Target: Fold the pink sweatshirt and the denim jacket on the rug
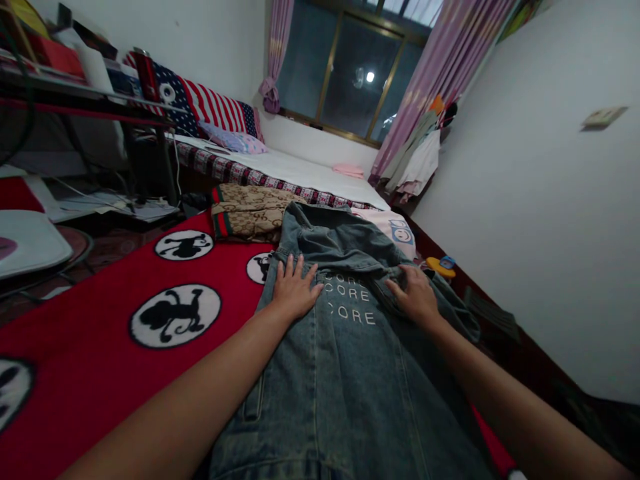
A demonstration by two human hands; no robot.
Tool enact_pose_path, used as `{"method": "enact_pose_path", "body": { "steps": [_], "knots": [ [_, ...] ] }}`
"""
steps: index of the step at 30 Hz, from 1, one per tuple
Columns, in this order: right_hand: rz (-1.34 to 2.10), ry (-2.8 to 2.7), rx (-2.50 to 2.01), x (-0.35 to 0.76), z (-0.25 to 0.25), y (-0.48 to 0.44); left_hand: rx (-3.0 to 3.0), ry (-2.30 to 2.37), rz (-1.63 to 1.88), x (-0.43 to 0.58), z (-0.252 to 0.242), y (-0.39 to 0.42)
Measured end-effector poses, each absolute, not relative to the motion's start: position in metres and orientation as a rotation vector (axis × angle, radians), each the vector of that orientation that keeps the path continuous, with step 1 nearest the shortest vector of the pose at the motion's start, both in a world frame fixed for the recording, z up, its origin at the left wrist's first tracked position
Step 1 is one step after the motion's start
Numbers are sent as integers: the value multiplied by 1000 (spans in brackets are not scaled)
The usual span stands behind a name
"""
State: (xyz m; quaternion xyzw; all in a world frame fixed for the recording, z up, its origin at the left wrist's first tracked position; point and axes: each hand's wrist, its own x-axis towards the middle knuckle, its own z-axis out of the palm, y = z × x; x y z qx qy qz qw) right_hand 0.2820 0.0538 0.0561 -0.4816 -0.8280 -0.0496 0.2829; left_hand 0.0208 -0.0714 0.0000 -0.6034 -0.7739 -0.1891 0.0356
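Pressing down with fingers spread, the left hand [295, 291] and right hand [416, 298] lie flat on the denim jacket [345, 373], which is laid back-up on the red blanket [100, 373]; it looks smoothed, not yet folded.

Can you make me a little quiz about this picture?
1. True or false: the left hand and the right hand both touch the denim jacket.
2. What colour is the blanket under the jacket? A red, B green, C yellow.
3. Fill in: the lettering on the jacket repeats the word ____.
Key: 1 true; 2 A; 3 CORE.
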Motion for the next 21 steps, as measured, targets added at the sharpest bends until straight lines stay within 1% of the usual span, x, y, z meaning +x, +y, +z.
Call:
{"method": "enact_pose_path", "body": {
  "steps": [3,5,8,10,12,14,17,21],
  "knots": [
    [8,-2118,-1458,294,51,84,-1847,-2384,-589,21,0,-71],
    [41,-2205,-1461,297,49,91,-1842,-2379,-597,21,0,-71],
    [-70,-2396,-1501,296,56,89,-1839,-2359,-605,21,1,-71],
    [-202,-2409,-1552,296,69,86,-1843,-2348,-605,21,1,-71],
    [-310,-2263,-1562,299,86,85,-1854,-2342,-607,20,3,-72],
    [-332,-1999,-1592,308,103,89,-1861,-2340,-619,20,4,-72],
    [-216,-1611,-1716,333,119,101,-1855,-2348,-637,19,5,-73],
    [28,-1346,-1739,361,123,112,-1857,-2364,-637,20,5,-74]
  ]
}}
